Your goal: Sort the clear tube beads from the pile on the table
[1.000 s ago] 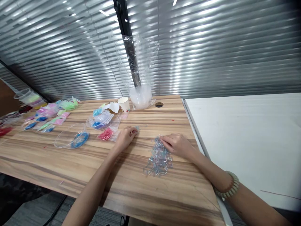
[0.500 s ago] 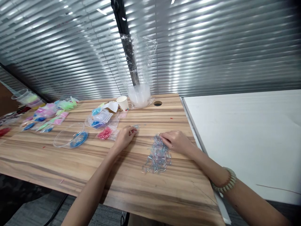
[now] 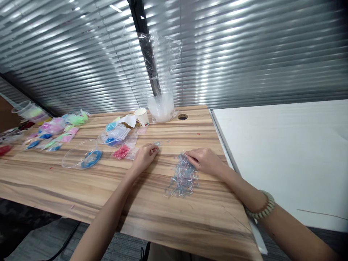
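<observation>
A loose pile of small, shiny tube beads (image 3: 182, 179), bluish-grey with some pinkish ones, lies spread on the wooden table. My right hand (image 3: 205, 161) rests at the far end of this pile, thumb and fingers pinched together among the beads. Whatever is between those fingertips is too small to name. To the left, my left hand (image 3: 145, 156) is closed, its fingertips touching the tabletop beside a few similar pale tube beads (image 3: 157, 144). What it pinches, if anything, is hidden by the fingers.
Left of my left hand lie red beads (image 3: 121, 151), a clear round lid (image 3: 78, 155) with blue beads, and several coloured bags (image 3: 54, 127). Farther back stand a paper cup (image 3: 141, 117) and bagged clear bowls (image 3: 161, 108). A white panel (image 3: 282, 156) adjoins on the right.
Both hands stay almost in place, with the right fingers still at the far end of the pile. The whole view has shifted very slightly.
</observation>
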Motion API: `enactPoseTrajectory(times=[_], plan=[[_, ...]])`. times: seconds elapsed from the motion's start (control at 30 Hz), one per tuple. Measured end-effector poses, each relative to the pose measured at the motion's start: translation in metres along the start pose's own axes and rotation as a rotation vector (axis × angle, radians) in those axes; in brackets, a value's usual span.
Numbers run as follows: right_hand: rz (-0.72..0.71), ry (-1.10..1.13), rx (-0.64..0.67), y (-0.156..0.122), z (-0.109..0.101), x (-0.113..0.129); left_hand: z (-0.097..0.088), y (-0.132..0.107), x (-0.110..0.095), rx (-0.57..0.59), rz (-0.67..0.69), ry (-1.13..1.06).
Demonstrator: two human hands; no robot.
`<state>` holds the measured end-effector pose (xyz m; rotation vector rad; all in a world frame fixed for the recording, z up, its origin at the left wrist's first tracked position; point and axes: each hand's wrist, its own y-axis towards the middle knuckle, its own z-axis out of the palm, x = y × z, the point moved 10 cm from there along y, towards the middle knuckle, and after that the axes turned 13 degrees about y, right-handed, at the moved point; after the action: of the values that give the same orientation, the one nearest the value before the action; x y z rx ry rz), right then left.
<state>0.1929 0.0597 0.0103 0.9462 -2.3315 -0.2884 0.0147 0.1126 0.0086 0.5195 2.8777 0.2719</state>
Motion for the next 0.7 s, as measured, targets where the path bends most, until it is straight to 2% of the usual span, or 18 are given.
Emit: enactPoseTrajectory(times=[0.7], plan=[[0.017, -0.007, 0.041, 0.000, 0.003, 0.000, 0.000, -0.004, -0.014, 0.040, 0.038, 0.008]])
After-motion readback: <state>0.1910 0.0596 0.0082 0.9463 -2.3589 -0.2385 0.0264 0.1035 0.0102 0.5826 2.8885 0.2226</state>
